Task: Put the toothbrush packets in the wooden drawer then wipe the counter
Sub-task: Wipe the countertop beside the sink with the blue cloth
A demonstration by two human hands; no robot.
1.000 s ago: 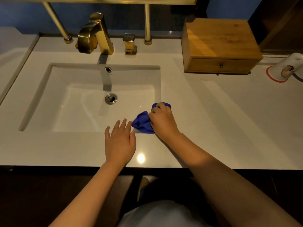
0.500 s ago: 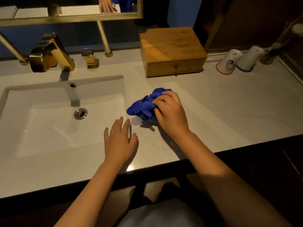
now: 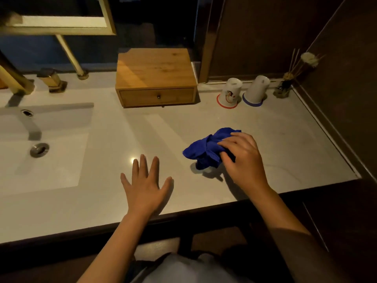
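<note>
My right hand [image 3: 243, 160] grips a bunched blue cloth [image 3: 206, 149] and presses it on the white counter [image 3: 163, 131], right of the sink. Flat on the counter near its front edge lies my left hand [image 3: 145, 185], fingers spread, holding nothing. The wooden drawer box [image 3: 156, 77] stands at the back of the counter with its drawer [image 3: 157, 97] shut. No toothbrush packets are in sight.
A white sink basin [image 3: 47, 139] with a drain lies at the left, gold tap fittings [image 3: 51, 80] behind it. Two upturned white cups [image 3: 229, 93] [image 3: 256, 90] and a reed diffuser [image 3: 285, 86] stand at the back right. A dark wall bounds the counter's right edge.
My right hand has carried the blue cloth rightward across the counter, away from the sink's edge. My view has swung right with it. My left hand stays flat on the counter.
</note>
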